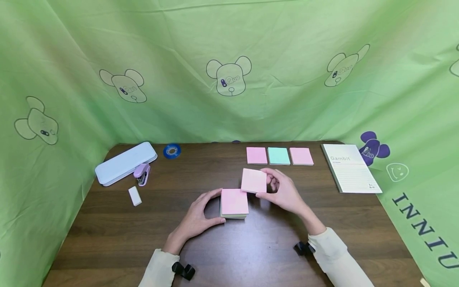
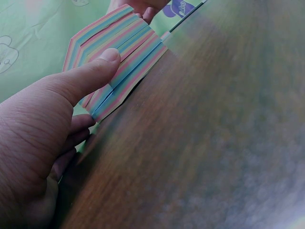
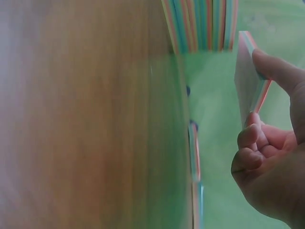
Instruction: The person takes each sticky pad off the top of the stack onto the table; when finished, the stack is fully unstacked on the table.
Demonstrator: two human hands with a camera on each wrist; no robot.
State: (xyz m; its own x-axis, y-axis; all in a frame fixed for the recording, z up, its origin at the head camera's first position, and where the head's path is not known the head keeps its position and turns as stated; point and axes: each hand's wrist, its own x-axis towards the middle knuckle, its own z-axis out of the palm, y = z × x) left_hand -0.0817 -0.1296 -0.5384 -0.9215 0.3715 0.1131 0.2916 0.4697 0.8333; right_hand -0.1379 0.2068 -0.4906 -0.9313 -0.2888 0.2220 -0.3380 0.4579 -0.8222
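Observation:
A tall stack of sticky note pads (image 1: 234, 201), pink on top, stands on the table in front of me. My left hand (image 1: 196, 215) holds it by the left side, thumb at the near corner and a finger at the far one. In the left wrist view the thumb lies against the stack's striped edges (image 2: 131, 50). Between thumb and fingers, my right hand (image 1: 283, 191) pinches a pink sticky note pad (image 1: 254, 180) by opposite edges. That pad overlaps the stack's far right corner in the head view; the right wrist view shows the held pad (image 3: 250, 81) raised, beside the stack (image 3: 202, 24).
Along the back lie a pink pad (image 1: 256, 156), a mint pad (image 1: 278, 156) and another pink pad (image 1: 301, 156). A notebook (image 1: 351, 169) lies right. On the left are a pale blue case (image 1: 125, 163), purple stapler (image 1: 142, 174), white eraser (image 1: 135, 196) and blue tape roll (image 1: 172, 151).

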